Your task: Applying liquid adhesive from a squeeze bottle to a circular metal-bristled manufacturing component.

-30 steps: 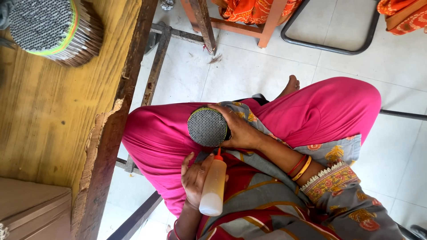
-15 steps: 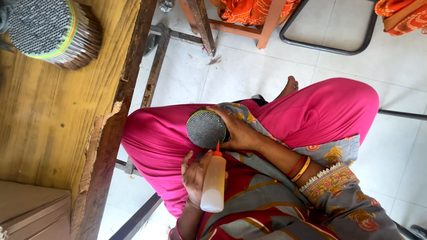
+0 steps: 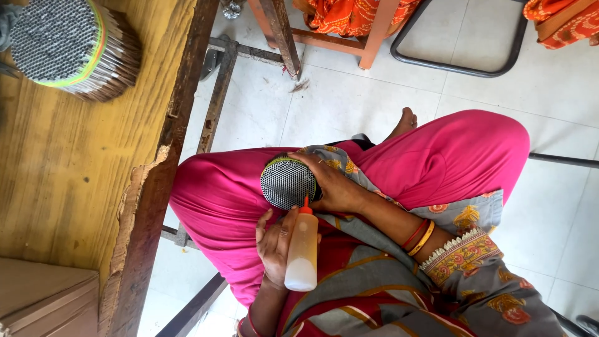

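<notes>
left hand [image 3: 274,246]: palm up in lap, fingers curled round a squeeze bottle [image 3: 302,251]; closed grip on bottle body, thumb side toward the bundle.
squeeze bottle: translucent plastic, pale liquid inside, orange-red nozzle; lies tilted, base toward the person's waist, nozzle tip touching or just at the lower edge of the bundle face; can't tell which.
right hand [image 3: 334,187]: wrapped over the far side of a round bundle of thin tubes [image 3: 287,183]; fingers clasped round its rim, firm closed hold.
round bundle of thin tubes: held on the lap over the pink cloth [image 3: 437,156], its dark honeycomb end face turned up to the camera; green band visible at the top edge; sits betw. both hands, right hand to one side, bottle nozzle below.
wrist: red + yellow bangles [image 3: 419,236] on right forearm, near patterned grey sleeve edge.
table [image 3: 56,181]: yellow wooden top at pic left, chipped edge along the dark frame; well apart from the hands.
2nd bundle [image 3: 68,47]: larger stack of same tubes on the table top, upper left corner, green/yellow band round it, end face up.
box [image 3: 43,302]: brown cardboard, lower left on the table.
floor [image 3: 349,100]: pale tiles; bare foot [image 3: 405,122] beyond the knee; orange furniture legs [image 3: 368,50] + black metal frame [image 3: 462,65] at top.
</notes>
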